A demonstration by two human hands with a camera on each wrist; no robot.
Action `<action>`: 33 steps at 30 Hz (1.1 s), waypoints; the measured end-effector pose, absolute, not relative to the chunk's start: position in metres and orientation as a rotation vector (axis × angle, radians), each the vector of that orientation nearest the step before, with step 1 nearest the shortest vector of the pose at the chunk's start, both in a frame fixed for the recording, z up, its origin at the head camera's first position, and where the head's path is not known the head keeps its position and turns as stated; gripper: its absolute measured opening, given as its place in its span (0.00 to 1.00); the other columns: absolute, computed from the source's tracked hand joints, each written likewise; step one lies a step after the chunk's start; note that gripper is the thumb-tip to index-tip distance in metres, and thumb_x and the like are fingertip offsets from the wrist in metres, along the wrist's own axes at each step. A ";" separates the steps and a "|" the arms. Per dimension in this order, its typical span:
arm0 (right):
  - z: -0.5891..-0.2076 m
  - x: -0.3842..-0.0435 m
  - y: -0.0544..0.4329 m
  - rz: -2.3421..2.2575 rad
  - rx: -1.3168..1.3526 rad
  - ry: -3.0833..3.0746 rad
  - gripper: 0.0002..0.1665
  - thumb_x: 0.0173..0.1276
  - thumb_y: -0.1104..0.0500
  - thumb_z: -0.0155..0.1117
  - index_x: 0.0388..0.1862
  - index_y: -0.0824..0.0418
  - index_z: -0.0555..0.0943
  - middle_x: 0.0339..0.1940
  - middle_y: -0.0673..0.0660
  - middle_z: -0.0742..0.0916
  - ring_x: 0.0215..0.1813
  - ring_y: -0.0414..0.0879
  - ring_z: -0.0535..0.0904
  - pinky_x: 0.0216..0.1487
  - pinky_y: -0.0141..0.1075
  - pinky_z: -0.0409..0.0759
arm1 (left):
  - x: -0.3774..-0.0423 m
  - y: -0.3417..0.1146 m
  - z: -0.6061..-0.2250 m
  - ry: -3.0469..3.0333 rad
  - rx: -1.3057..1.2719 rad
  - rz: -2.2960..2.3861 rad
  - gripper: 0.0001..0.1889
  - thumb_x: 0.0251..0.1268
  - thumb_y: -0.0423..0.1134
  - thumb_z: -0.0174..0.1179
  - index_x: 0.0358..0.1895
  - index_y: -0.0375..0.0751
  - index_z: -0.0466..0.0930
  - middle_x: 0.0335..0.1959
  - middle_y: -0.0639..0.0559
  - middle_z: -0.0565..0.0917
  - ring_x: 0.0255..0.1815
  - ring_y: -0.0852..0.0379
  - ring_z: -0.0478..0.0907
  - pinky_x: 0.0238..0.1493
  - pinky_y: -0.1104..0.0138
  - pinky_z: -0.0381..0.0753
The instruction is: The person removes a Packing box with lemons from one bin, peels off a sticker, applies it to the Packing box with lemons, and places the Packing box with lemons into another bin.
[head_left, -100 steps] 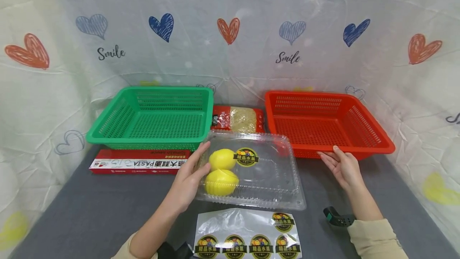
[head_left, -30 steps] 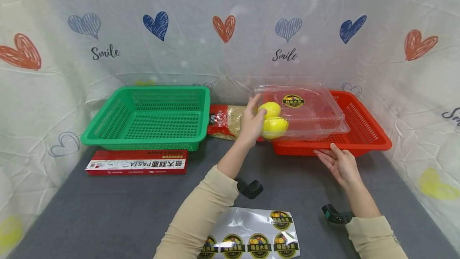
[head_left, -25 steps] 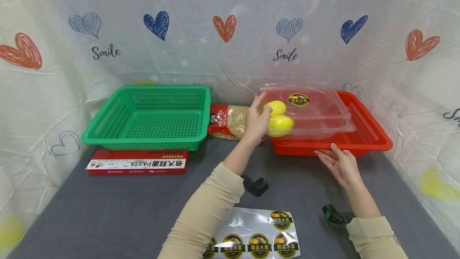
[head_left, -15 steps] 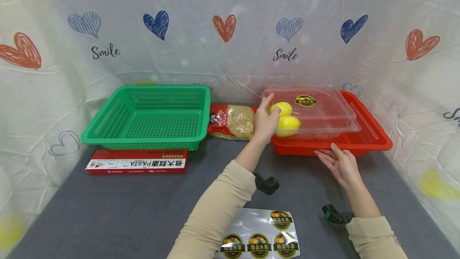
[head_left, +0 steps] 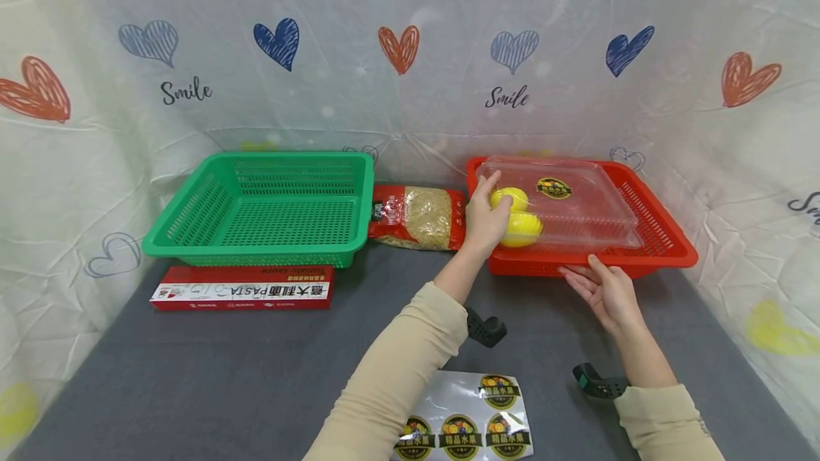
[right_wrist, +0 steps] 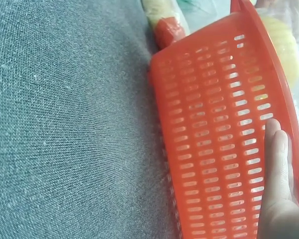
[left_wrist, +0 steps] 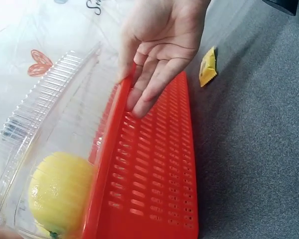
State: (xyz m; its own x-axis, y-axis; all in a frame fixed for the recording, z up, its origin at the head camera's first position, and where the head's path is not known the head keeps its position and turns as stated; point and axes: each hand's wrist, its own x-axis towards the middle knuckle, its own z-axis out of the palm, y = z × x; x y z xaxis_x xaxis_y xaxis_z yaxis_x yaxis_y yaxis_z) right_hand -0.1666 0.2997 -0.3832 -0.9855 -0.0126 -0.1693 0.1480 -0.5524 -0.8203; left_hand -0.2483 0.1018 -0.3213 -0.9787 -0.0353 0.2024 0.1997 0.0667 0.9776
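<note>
My left hand (head_left: 487, 215) grips the left side of a clear plastic clamshell box (head_left: 589, 215), fingers at its far left corner. Two lemons (head_left: 522, 229) lie inside at its left end, and a black-and-gold label (head_left: 554, 188) is stuck on the lid. The box sits within the red basket (head_left: 669, 258), tilted, its near edge close to the front rim. With thumb on the rim and fingers against the outer wall, my right hand (head_left: 608, 297) holds the basket's front; the left wrist view shows this right hand (left_wrist: 164, 45) too.
Left of the red basket lies a red bag of yellowish grain or noodles (head_left: 428, 218). Beyond it stands a green basket (head_left: 295, 223), with a red-and-white pasta box (head_left: 243, 287) before it. A label sheet (head_left: 464, 411) lies in front. A small yellow packet (left_wrist: 208, 67) rests on the cloth.
My left hand has carried the clamshell box with the lemons from the middle, over to the right and down into the red basket. The right hand keeps its hold on the rim.
</note>
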 end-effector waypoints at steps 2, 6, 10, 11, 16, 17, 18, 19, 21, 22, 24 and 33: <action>-0.383 -0.167 0.300 -2.678 0.224 1.441 0.20 0.68 0.56 0.53 0.54 0.59 0.59 0.39 0.54 0.86 0.43 0.50 0.83 0.48 0.38 0.74 | -0.249 0.103 -0.322 -2.181 -0.166 -2.002 0.24 0.60 0.30 0.52 0.62 0.43 0.70 0.68 0.45 0.61 0.69 0.56 0.55 0.64 0.64 0.60; -0.383 -0.167 0.301 -2.671 0.228 1.444 0.21 0.68 0.55 0.54 0.54 0.59 0.60 0.39 0.54 0.86 0.43 0.49 0.83 0.47 0.37 0.75 | -0.252 0.107 -0.325 -2.221 -0.149 -1.972 0.23 0.61 0.31 0.53 0.62 0.43 0.70 0.68 0.46 0.61 0.69 0.55 0.55 0.65 0.63 0.59; -0.382 -0.167 0.303 -2.675 0.224 1.444 0.20 0.68 0.56 0.54 0.54 0.59 0.61 0.38 0.55 0.86 0.42 0.50 0.83 0.44 0.37 0.78 | -0.255 0.110 -0.329 -2.268 -0.141 -1.952 0.22 0.63 0.33 0.52 0.62 0.44 0.70 0.69 0.46 0.60 0.68 0.53 0.56 0.65 0.63 0.59; -0.382 -0.167 0.303 -2.677 0.221 1.444 0.20 0.68 0.56 0.54 0.53 0.60 0.61 0.38 0.55 0.86 0.42 0.50 0.83 0.44 0.37 0.78 | -0.256 0.111 -0.331 -2.277 -0.141 -1.947 0.22 0.63 0.34 0.52 0.62 0.44 0.70 0.69 0.46 0.60 0.68 0.53 0.56 0.65 0.63 0.59; -0.382 -0.167 0.302 -2.665 0.217 1.477 0.18 0.69 0.56 0.53 0.51 0.61 0.61 0.36 0.55 0.86 0.40 0.49 0.83 0.42 0.36 0.79 | -0.260 0.115 -0.341 -2.305 -0.153 -1.913 0.21 0.64 0.34 0.52 0.62 0.44 0.70 0.69 0.45 0.59 0.69 0.51 0.55 0.63 0.62 0.61; -0.382 -0.167 0.302 -2.660 0.220 1.487 0.18 0.69 0.56 0.53 0.52 0.60 0.62 0.37 0.55 0.86 0.40 0.49 0.83 0.43 0.36 0.79 | -0.261 0.117 -0.343 -2.318 -0.153 -1.906 0.21 0.64 0.35 0.52 0.62 0.44 0.70 0.69 0.46 0.58 0.69 0.51 0.55 0.63 0.62 0.61; -0.382 -0.166 0.301 -2.656 0.226 1.495 0.17 0.69 0.56 0.53 0.52 0.60 0.62 0.37 0.55 0.86 0.41 0.49 0.83 0.43 0.36 0.79 | -0.261 0.118 -0.346 -2.331 -0.156 -1.898 0.21 0.65 0.35 0.52 0.62 0.44 0.70 0.70 0.46 0.58 0.69 0.51 0.55 0.63 0.61 0.61; -0.382 -0.166 0.300 -2.652 0.224 1.500 0.17 0.69 0.56 0.52 0.52 0.60 0.61 0.37 0.55 0.86 0.41 0.49 0.83 0.43 0.36 0.79 | -0.261 0.119 -0.348 -2.346 -0.154 -1.882 0.21 0.64 0.35 0.52 0.62 0.44 0.70 0.70 0.46 0.57 0.69 0.50 0.54 0.63 0.60 0.61; -0.382 -0.166 0.299 -2.646 0.226 1.509 0.18 0.69 0.56 0.52 0.53 0.60 0.61 0.37 0.54 0.86 0.41 0.49 0.83 0.43 0.36 0.79 | -0.262 0.122 -0.352 -2.376 -0.154 -1.853 0.21 0.64 0.36 0.54 0.62 0.46 0.70 0.70 0.47 0.57 0.69 0.50 0.54 0.63 0.59 0.61; -0.382 -0.166 0.298 -2.646 0.230 1.511 0.18 0.69 0.56 0.51 0.53 0.60 0.61 0.37 0.54 0.86 0.41 0.49 0.83 0.43 0.36 0.79 | -0.262 0.123 -0.353 -2.388 -0.156 -1.841 0.21 0.64 0.36 0.54 0.62 0.46 0.70 0.70 0.48 0.56 0.69 0.50 0.54 0.63 0.58 0.61; -0.382 -0.166 0.298 -2.644 0.241 1.517 0.19 0.69 0.56 0.51 0.54 0.60 0.60 0.37 0.54 0.86 0.41 0.49 0.83 0.42 0.36 0.79 | -0.262 0.124 -0.354 -2.400 -0.165 -1.816 0.22 0.64 0.37 0.55 0.62 0.46 0.70 0.70 0.48 0.56 0.69 0.50 0.55 0.63 0.58 0.61; -0.386 -0.167 0.301 -2.619 0.262 1.580 0.27 0.65 0.52 0.57 0.59 0.58 0.60 0.39 0.53 0.86 0.44 0.48 0.82 0.50 0.38 0.72 | -0.264 0.122 -0.354 -2.458 -0.220 -1.794 0.22 0.64 0.39 0.56 0.62 0.48 0.70 0.70 0.48 0.55 0.69 0.49 0.54 0.63 0.59 0.61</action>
